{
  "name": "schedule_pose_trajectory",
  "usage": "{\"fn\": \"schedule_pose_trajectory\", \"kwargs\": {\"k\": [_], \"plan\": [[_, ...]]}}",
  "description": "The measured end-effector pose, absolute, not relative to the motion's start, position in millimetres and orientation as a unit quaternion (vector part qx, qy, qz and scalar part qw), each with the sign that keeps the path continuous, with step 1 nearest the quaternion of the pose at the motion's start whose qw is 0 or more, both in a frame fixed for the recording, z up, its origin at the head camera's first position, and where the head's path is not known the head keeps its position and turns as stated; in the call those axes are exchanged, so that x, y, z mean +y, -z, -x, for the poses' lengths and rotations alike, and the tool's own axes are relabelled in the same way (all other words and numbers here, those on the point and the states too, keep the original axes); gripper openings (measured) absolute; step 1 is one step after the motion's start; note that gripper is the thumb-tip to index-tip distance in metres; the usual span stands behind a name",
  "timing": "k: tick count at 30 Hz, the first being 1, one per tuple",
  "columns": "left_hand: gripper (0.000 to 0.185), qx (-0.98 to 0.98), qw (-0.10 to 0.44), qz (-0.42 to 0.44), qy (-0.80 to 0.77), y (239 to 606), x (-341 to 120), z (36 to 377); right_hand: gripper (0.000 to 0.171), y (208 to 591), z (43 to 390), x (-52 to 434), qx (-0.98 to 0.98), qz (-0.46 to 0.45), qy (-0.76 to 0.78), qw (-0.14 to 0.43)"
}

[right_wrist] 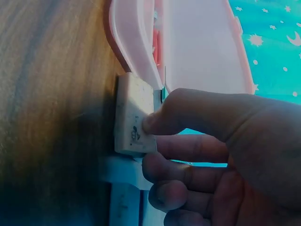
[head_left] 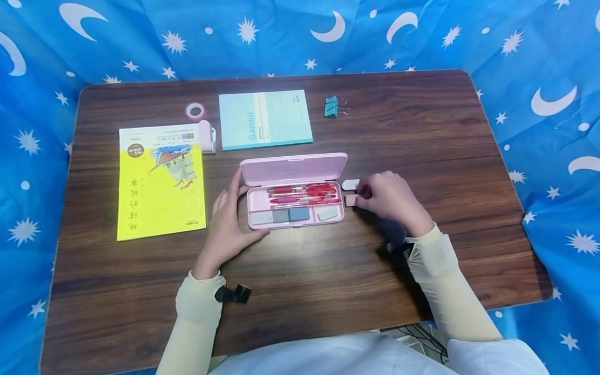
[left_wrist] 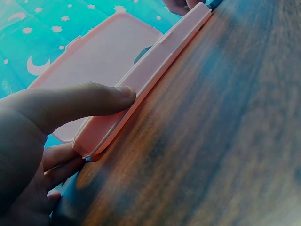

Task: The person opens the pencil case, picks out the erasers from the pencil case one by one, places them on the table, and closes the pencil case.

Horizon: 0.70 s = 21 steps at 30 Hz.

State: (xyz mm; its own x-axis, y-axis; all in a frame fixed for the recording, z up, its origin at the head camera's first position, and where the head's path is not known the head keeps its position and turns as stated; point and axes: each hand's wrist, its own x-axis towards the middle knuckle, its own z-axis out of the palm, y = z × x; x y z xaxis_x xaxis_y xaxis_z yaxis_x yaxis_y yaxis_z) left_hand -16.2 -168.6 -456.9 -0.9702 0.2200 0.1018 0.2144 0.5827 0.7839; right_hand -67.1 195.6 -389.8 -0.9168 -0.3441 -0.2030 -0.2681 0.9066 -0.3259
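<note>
An open pink pencil case (head_left: pixel 295 208) lies mid-table with its lid (head_left: pixel 294 167) raised. Red pens (head_left: pixel 304 194) and several erasers (head_left: pixel 286 214) lie inside. My left hand (head_left: pixel 229 219) rests at the case's left front corner, with the thumb straight along the front wall (left_wrist: pixel 141 80) and the fingers at the left end. Just right of the case, my right hand (head_left: pixel 375 198) pinches a small pinkish eraser (head_left: pixel 350 200) that lies on the table. In the right wrist view the thumb presses on this eraser (right_wrist: pixel 129 113) beside the case's end (right_wrist: pixel 134 42). A white eraser (head_left: pixel 350 184) sits just behind it.
On the brown table (head_left: pixel 328 271), a yellow book (head_left: pixel 161 182) lies at the left and a teal notebook (head_left: pixel 264 120) behind the case. A tape roll (head_left: pixel 195 111), a small white-pink device (head_left: pixel 207 136) and teal binder clips (head_left: pixel 333 106) sit further back. Blue star-patterned cloth (head_left: pixel 539 78) surrounds the table.
</note>
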Motion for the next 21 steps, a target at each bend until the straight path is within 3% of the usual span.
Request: {"fn": "schedule_pose_trajectory", "kwargs": {"k": [11, 16, 21], "plan": [[0.137, 0.892, 0.004, -0.121, -0.435, 459.4, -168.3, 16.4, 0.018, 393.7, 61.3, 192.7, 0.974, 0.145, 0.154, 0.077], [0.137, 0.891, 0.001, -0.124, -0.437, 457.3, -168.2, 15.6, 0.013, 383.3, 50.4, 176.1, 0.963, 0.199, 0.179, 0.032], [0.137, 0.892, -0.001, -0.124, -0.435, 456.9, -168.2, 16.5, 0.003, 383.4, 41.6, 156.0, 0.944, 0.26, 0.195, 0.058]]}}
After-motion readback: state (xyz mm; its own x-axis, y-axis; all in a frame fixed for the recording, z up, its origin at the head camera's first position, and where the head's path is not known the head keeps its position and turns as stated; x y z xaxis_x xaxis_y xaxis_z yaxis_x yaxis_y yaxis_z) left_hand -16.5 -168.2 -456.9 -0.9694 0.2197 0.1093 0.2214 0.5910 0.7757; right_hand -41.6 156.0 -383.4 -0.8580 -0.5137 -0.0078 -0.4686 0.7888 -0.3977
